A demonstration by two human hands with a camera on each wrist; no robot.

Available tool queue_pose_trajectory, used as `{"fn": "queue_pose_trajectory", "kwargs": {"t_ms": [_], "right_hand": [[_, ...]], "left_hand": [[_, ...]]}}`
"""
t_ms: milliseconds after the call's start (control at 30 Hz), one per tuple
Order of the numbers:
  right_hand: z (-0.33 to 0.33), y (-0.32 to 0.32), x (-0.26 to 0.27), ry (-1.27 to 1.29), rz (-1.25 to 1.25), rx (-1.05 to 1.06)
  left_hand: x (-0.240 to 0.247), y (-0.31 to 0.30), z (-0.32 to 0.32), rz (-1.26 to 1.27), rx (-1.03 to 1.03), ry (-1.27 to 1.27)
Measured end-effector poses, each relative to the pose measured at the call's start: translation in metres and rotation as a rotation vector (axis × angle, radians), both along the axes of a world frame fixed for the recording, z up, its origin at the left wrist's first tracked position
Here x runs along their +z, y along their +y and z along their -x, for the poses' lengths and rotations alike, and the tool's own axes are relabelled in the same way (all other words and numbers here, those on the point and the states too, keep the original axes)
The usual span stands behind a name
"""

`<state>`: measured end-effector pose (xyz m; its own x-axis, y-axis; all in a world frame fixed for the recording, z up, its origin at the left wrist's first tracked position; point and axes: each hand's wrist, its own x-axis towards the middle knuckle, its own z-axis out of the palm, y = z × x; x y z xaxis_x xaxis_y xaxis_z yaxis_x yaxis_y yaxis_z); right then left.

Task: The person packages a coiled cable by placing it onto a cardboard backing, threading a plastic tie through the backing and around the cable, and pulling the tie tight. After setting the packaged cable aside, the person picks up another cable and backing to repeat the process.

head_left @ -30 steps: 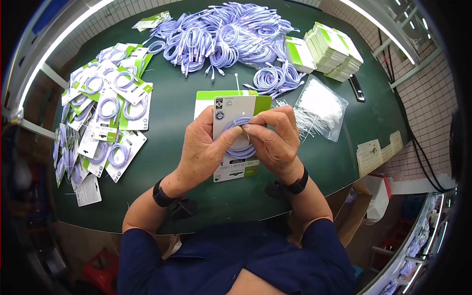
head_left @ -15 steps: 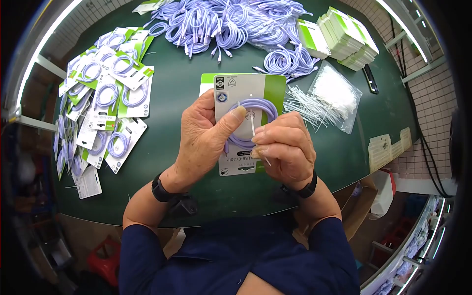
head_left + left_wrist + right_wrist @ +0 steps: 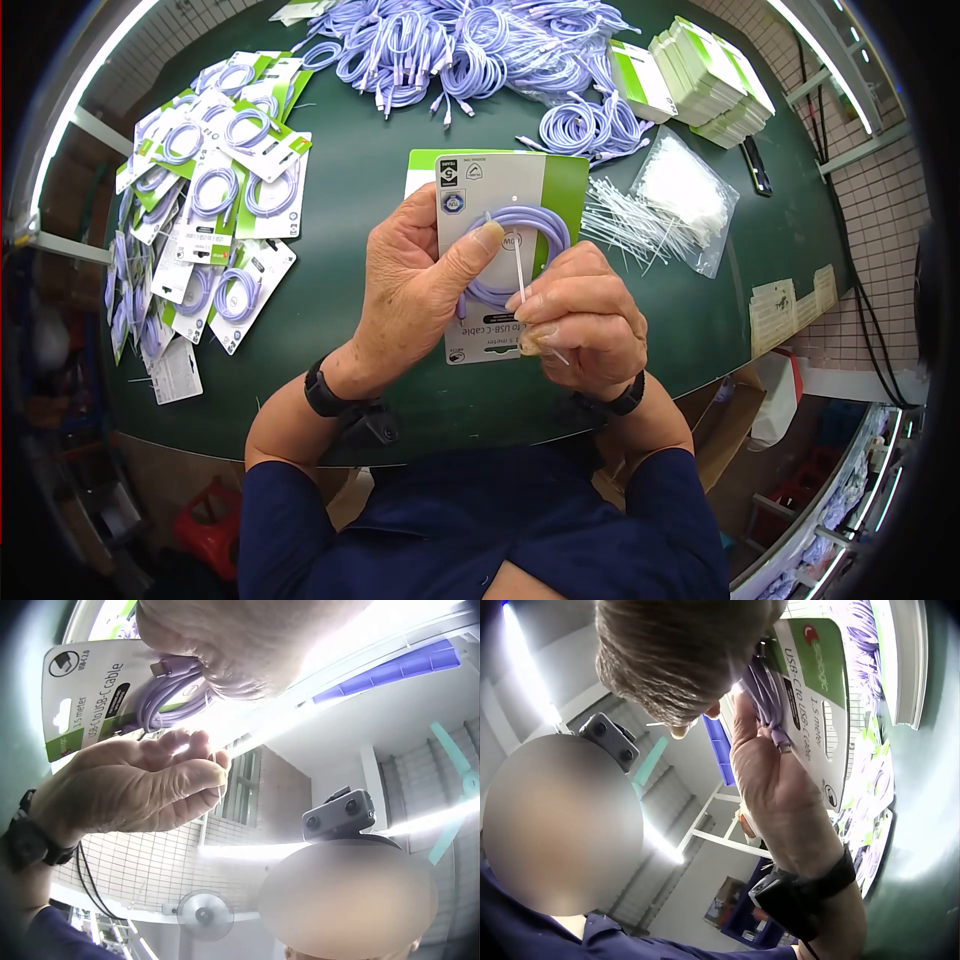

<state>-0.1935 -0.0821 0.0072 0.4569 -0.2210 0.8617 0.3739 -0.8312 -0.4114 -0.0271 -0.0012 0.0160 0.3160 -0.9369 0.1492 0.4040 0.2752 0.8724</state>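
My left hand [image 3: 415, 275] grips a white and green cable card [image 3: 485, 340] from its left side, thumb pressing on the coiled purple USB-C cable [image 3: 548, 228] that lies against it. A thin white cable tie [image 3: 519, 262] runs from the coil near that thumb down to my right hand [image 3: 590, 315]. The thumb and fingers of the right hand pinch the tie's tail, and its end pokes out below them. In the left wrist view the cable's connector [image 3: 171, 667] sticks out beside the left palm. The fingertips of the left hand are hidden behind the card.
Packed cable cards [image 3: 215, 190] lie piled at the left. A heap of purple cables [image 3: 470, 50] fills the back. Stacked cards [image 3: 710, 75], a black cutter [image 3: 757, 165] and a plastic bag of white ties [image 3: 685, 195] are at the right. More cards [image 3: 422, 162] lie behind the held one.
The fingertips of both hands were together at the coil. My right hand has since moved down and right, drawing the tie out straight; the left still holds card and cable.
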Motion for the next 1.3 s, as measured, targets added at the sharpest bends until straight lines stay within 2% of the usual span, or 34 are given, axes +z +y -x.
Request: {"fn": "queue_pose_trajectory", "kwargs": {"t_ms": [167, 400, 700, 967, 1200, 1300], "right_hand": [[-0.003, -0.001, 0.0, 0.01, -0.005, 0.006], [-0.006, 0.0, -0.006, 0.062, 0.141, -0.107], [-0.007, -0.001, -0.007, 0.071, 0.146, -0.148], [-0.008, -0.002, -0.005, 0.006, 0.063, -0.154], [-0.006, -0.008, -0.003, -0.149, -0.131, -0.184], [-0.002, -0.016, 0.006, -0.058, -0.036, -0.257]], "left_hand": [[0.0, -0.001, 0.0, -0.004, 0.004, -0.024], [-0.001, -0.001, 0.0, -0.015, -0.003, -0.058], [-0.005, -0.003, 0.001, -0.011, 0.016, -0.055], [-0.008, -0.003, 0.001, -0.029, -0.02, -0.067], [-0.009, 0.0, 0.008, -0.043, -0.037, -0.113], [-0.01, 0.0, 0.01, -0.032, -0.034, -0.144]]}}
